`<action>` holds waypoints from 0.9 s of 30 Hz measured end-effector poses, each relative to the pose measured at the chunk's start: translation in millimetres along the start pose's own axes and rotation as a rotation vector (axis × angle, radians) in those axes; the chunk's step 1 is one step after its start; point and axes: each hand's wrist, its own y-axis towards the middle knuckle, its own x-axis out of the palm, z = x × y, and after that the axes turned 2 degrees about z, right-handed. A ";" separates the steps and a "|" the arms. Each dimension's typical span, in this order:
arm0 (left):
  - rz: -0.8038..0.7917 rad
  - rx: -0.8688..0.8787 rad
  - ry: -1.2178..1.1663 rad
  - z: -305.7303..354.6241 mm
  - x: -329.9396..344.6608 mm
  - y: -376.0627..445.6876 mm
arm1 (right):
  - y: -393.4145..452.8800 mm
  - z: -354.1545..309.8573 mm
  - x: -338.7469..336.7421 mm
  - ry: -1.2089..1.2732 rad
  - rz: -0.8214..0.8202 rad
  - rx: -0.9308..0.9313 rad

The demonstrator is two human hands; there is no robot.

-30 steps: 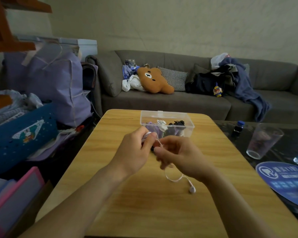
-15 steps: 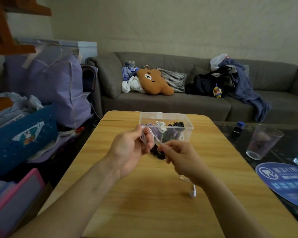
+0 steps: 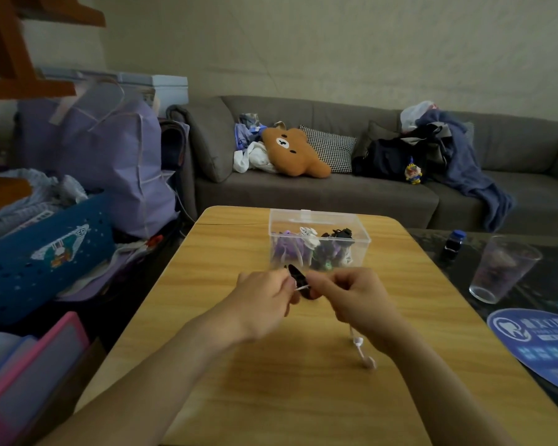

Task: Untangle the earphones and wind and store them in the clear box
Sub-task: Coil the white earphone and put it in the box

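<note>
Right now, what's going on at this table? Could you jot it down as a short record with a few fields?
Surface: wooden table
Left hand: pinches the white earphone cable
Right hand: grips the same cable beside a small black piece
Loose end: earbud resting on the table under the right wrist
Clear box: open, behind the hands, already holding purple, white and black items
Nearby: plastic cup to the right
</note>
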 end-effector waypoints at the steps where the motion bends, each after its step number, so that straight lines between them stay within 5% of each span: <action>1: -0.009 -0.015 -0.042 2.0 -0.4 -0.2 | 1.4 2.6 -4.9 0.047 0.032 0.033; 8: -0.214 -0.174 -0.886 17.5 -16.1 -1.6 | 2.6 9.2 -13.8 0.215 0.062 0.039; 15: 0.100 -0.272 -1.435 13.6 -19.1 6.1 | -0.2 12.8 -2.2 0.079 -0.058 0.092; 21: 0.312 -0.125 -1.073 14.0 -15.2 5.6 | -9.0 10.4 30.3 -0.046 -0.194 0.042; 27: 0.226 -0.003 -0.323 -5.2 3.8 4.8 | -11.8 4.2 41.0 -0.225 -0.141 -0.076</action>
